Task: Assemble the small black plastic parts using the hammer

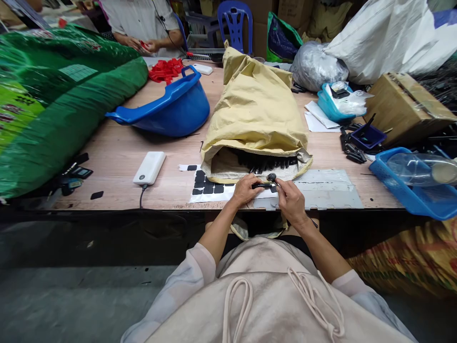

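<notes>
Currently, at the near edge of the table (117, 152):

- Your left hand (246, 189) and right hand (291, 201): both closed, fingers pinching one small black part (266, 185) between them.
- The part sits just above a grey sheet (321, 188), right before the open mouth of a paper sack (255, 109).
- Sack lies on its side, black pieces (267, 162) showing inside.
- White sheet (205, 188) of black pads, beside your left hand.
- Power bank (150, 167), further left.
- Blue basin (171, 107), tilted, behind it.
- Green sack (53, 95), far left.
</notes>
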The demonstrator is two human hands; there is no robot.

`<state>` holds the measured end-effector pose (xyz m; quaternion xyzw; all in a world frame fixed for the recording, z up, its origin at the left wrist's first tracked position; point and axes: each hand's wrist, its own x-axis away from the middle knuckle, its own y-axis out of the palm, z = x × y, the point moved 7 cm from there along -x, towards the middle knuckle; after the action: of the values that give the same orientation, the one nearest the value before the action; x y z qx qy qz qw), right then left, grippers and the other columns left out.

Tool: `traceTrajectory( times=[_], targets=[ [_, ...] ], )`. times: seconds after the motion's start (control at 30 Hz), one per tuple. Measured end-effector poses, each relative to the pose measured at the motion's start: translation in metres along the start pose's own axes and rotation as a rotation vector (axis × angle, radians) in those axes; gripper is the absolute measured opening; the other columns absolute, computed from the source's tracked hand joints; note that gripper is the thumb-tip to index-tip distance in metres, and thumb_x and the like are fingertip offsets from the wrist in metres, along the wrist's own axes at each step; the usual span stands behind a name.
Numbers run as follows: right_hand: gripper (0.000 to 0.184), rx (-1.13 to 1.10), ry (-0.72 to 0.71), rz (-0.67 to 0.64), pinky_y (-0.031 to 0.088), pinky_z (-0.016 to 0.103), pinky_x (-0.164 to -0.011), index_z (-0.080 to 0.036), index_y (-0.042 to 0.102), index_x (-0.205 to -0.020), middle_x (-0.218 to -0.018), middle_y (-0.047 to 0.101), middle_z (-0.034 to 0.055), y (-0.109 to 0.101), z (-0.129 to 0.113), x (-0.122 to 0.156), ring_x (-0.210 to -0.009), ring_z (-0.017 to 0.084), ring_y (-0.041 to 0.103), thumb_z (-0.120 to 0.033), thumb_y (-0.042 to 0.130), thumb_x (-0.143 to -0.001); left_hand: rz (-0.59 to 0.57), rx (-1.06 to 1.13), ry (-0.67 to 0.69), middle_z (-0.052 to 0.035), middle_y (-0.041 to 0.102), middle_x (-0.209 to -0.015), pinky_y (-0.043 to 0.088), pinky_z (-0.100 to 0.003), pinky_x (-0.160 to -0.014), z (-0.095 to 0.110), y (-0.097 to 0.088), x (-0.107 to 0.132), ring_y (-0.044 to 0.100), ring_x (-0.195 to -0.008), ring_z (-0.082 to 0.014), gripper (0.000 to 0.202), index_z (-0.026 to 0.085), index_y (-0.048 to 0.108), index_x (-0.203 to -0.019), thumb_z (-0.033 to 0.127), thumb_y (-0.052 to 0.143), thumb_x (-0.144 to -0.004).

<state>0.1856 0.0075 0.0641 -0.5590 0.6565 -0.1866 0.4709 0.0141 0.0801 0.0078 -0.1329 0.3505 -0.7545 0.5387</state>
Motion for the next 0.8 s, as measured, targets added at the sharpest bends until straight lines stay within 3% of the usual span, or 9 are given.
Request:
traceTrajectory(
  times=[0.2, 0.3, 0.5, 0.63, 0.8],
  targets=[
    [0.037, 0.036, 0.02, -0.051, 0.052, 0.03, -0.085, -0.024, 0.072, -0.13, -0.099, 0.072, 0.0067, 0.005, 0.004, 0.007, -0.094, 0.021, 0.066, -0.025, 0.045, -0.105, 0.01, 0.005, -0.003, -0.0028, 0.069, -0.096, 0.05, -0.033, -0.091, 0.0, 0.0, 0.0, 0.065, -0.099, -0.0218, 0.016, 0.024, 0.079, -0.101, 0.028, 0.078, -0.086],
    [0.036, 0.05, 0.027, -0.018, 0.051, 0.029, -0.086, -0.024, 0.072, -0.13, -0.103, 0.073, 0.0069, 0.002, 0.009, 0.002, -0.097, 0.021, 0.067, -0.026, 0.045, -0.106, 0.009, -0.007, -0.01, -0.003, 0.07, -0.096, 0.05, -0.033, -0.091, -0.001, 0.0, 0.0, 0.065, -0.099, -0.0223, 0.016, 0.024, 0.079, -0.101, 0.028, 0.078, -0.086],
    [0.036, 0.233, 0.055, 0.068, 0.048, 0.03, -0.084, -0.022, 0.073, -0.129, -0.101, 0.072, 0.0079, -0.012, 0.046, -0.022, -0.098, 0.022, 0.063, -0.022, 0.049, -0.103, 0.004, -0.024, -0.014, -0.0023, 0.069, -0.096, 0.05, -0.033, -0.09, 0.001, -0.001, 0.001, 0.065, -0.099, -0.0225, 0.015, 0.023, 0.077, -0.099, 0.027, 0.079, -0.085],
    [0.034, 0.371, 0.048, 0.024, 0.042, 0.031, -0.079, -0.023, 0.076, -0.124, -0.093, 0.069, 0.0072, -0.004, 0.07, -0.025, -0.09, 0.022, 0.057, -0.018, 0.053, -0.099, 0.01, -0.037, -0.013, -0.0019, 0.069, -0.097, 0.05, -0.033, -0.088, 0.003, -0.001, 0.002, 0.064, -0.098, -0.0226, 0.019, 0.024, 0.076, -0.1, 0.029, 0.082, -0.082],
    [0.033, 0.44, -0.003, 0.042, 0.036, 0.032, -0.076, -0.022, 0.073, -0.125, -0.096, 0.066, 0.0085, 0.007, 0.071, -0.016, -0.087, 0.022, 0.051, -0.021, 0.052, -0.1, 0.01, -0.065, 0.014, -0.0027, 0.069, -0.097, 0.05, -0.034, -0.088, 0.005, 0.001, 0.003, 0.065, -0.098, -0.0233, 0.021, 0.024, 0.077, -0.1, 0.033, 0.084, -0.083]
  ],
)
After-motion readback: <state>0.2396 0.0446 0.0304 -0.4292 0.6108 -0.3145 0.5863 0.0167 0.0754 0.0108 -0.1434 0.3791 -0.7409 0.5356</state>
